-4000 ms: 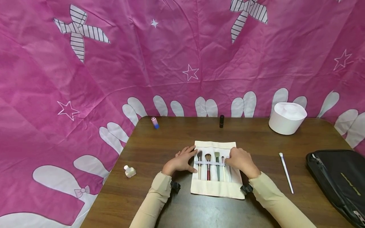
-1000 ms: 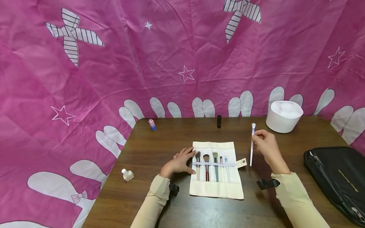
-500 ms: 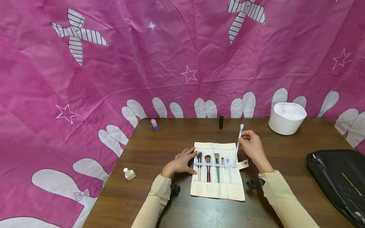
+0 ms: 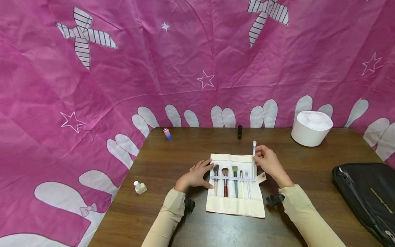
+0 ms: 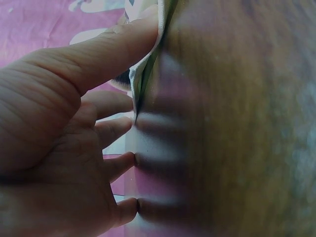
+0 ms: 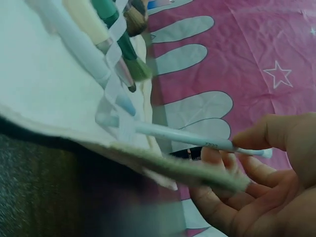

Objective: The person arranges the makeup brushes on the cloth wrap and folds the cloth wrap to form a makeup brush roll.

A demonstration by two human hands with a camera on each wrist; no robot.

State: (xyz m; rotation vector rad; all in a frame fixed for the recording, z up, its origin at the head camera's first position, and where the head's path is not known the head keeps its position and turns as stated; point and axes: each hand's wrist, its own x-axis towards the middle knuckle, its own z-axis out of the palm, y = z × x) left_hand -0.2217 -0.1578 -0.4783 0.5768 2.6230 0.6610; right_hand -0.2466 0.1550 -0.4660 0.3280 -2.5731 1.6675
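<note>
On the brown wooden counter, the cream brush roll lies spread out, most likely soft, floppy cloth that could slide or buckle when pushed, so an edge or corner is the place to steady it. The left hand rests at its left edge, grip apart, fingers spread and clasped round nothing. The right hand has its grip together, clamped on a slim white brush over the roll's right side. Across the roll runs a pale band, probably stretchy, which may drag or twist round a handle; in the right wrist view the brush's lower end appears to pass under it. The brush itself should be light and stiff, its smooth handle perhaps slightly slippery (a thumb-and-fingertip pinch looks quite enough). Its small bristle tip, likely the softest and most easily bent part, sticks out beyond the fingers; the upper handle just below it, where the pinch sits, seems the sounder place to take hold.
</note>
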